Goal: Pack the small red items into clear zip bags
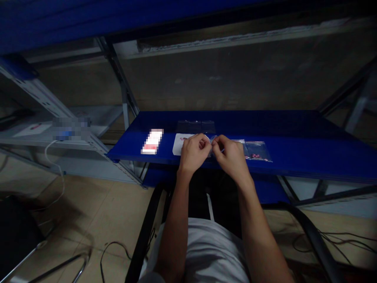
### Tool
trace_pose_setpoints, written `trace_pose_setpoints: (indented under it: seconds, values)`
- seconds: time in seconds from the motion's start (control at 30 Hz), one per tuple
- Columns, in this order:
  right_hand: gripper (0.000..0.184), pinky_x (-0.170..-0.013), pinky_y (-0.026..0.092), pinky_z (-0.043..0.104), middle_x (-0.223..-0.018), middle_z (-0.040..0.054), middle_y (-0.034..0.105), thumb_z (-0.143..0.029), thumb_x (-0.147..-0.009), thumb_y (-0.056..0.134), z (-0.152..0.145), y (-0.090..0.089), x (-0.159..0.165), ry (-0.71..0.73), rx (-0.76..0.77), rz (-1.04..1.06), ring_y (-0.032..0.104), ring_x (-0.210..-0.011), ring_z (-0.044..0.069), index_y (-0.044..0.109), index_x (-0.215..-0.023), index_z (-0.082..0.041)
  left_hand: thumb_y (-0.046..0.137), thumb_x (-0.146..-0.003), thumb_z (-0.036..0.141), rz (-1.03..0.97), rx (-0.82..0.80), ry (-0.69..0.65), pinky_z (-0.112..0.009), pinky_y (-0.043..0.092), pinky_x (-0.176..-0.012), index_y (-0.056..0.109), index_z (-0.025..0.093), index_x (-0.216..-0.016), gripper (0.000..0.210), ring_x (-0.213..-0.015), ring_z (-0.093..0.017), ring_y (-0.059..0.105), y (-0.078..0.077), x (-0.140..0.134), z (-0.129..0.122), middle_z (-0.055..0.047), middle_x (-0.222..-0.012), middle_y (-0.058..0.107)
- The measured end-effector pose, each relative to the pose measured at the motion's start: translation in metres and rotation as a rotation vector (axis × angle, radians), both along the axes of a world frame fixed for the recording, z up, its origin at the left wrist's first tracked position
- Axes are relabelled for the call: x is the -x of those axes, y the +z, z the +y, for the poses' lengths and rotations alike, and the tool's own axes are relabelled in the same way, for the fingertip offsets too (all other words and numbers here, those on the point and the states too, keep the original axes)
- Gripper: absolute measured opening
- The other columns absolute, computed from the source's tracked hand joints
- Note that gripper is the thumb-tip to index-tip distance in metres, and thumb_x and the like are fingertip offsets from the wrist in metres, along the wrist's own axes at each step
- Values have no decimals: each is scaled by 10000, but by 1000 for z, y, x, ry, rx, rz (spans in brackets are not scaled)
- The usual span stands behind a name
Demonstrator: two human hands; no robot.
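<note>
My left hand (194, 152) and my right hand (231, 153) meet over the front of the blue shelf, fingers pinched. Between their fingertips is a small clear plastic bag (212, 139), mostly hidden by the fingers. Beside my left hand lies a white sheet or shallow tray (177, 145) with small dark pink pieces (182, 138) on it, partly covered by the hand. Just right of my right hand rests a clear zip bag (260, 149) holding several pink bead-like pieces (255, 156). Another clear bag (242, 142) is partly hidden behind that hand.
Flat clear bags (196, 126) lie farther back on the blue shelf (300, 145). A blurred-out bright phone-like rectangle (152, 141) is at the left. Shelf uprights (125, 98) and an upper blue shelf (176, 19) frame the space. Black chair armrests (150, 220) flank my arms.
</note>
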State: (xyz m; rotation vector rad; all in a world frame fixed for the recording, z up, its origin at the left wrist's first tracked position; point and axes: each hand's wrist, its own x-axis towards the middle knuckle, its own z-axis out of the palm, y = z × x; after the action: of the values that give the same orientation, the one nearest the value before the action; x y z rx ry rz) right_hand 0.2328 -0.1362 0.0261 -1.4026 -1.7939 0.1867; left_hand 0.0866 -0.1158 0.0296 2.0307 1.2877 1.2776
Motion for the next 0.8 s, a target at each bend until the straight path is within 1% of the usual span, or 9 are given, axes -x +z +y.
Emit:
trace_pose_setpoints:
  seconds: [0.1, 0.23, 0.3, 0.37, 0.47, 0.53, 0.6, 0.7, 0.8]
  values:
    - [158, -665, 373, 306, -728, 77, 708, -263, -955, 505, 0, 0, 2, -7, 5, -15, 660, -669, 237, 609, -847, -212, 612, -904, 131, 61, -13, 45, -269, 497, -742, 639, 206, -767, 159, -733, -149, 644, 2, -1, -3, -6, -788, 702]
    - [161, -657, 370, 303, -724, 73, 702, -266, -953, 501, 0, 1, 2, 4, 27, -9, 641, -642, 224, 611, -851, -211, 603, -916, 138, 120, -14, 86, -280, 491, -747, 615, 209, -754, 177, -744, -159, 635, 6, -1, -6, -15, -802, 685]
    - [161, -647, 364, 301, -712, 66, 693, -269, -946, 502, 0, 2, 3, 15, 36, 8, 628, -625, 215, 609, -842, -211, 596, -925, 146, 158, -8, 105, -287, 492, -762, 605, 211, -756, 182, -760, -167, 635, 8, -1, -7, -24, -820, 683]
    - [160, -638, 357, 299, -689, 54, 679, -272, -934, 507, -1, 3, 3, 15, 40, 30, 614, -610, 206, 602, -819, -213, 582, -939, 157, 189, -12, 150, -302, 495, -777, 599, 211, -765, 183, -782, -182, 639, 9, 1, -7, -40, -844, 684]
    - [130, -632, 356, 291, -650, 26, 651, -270, -887, 543, -1, 3, 5, -7, 36, 82, 596, -588, 187, 589, -776, -218, 568, -948, 158, 187, -18, 213, -327, 503, -792, 595, 208, -774, 182, -792, -200, 648, 8, 5, -6, -57, -850, 691]
    - [116, -628, 357, 285, -629, 9, 629, -265, -851, 564, -1, 3, 5, -34, 36, 120, 587, -583, 176, 577, -745, -221, 569, -955, 159, 150, -14, 196, -324, 510, -788, 602, 207, -790, 175, -780, -195, 659, 7, 8, -4, -52, -841, 702]
    - [137, -619, 349, 283, -603, -3, 602, -274, -837, 566, -1, 4, 6, -54, 43, 148, 565, -568, 167, 558, -710, -225, 577, -969, 179, 105, -7, 140, -306, 519, -779, 620, 208, -817, 161, -781, -184, 679, 6, 10, -3, -40, -840, 721]
    - [198, -605, 334, 285, -570, -9, 568, -298, -853, 542, -1, 5, 4, -49, 65, 171, 531, -545, 158, 532, -668, -228, 596, -984, 219, 63, 19, 56, -286, 531, -767, 648, 211, -858, 137, -788, -173, 705, 7, 11, -4, -27, -852, 750]
    - [234, -599, 328, 287, -549, -9, 555, -300, -863, 514, -1, 5, 2, -35, 82, 179, 524, -535, 155, 519, -640, -229, 602, -986, 223, 53, 39, 33, -279, 536, -757, 662, 211, -874, 127, -786, -168, 717, 8, 11, -5, -27, -866, 766]
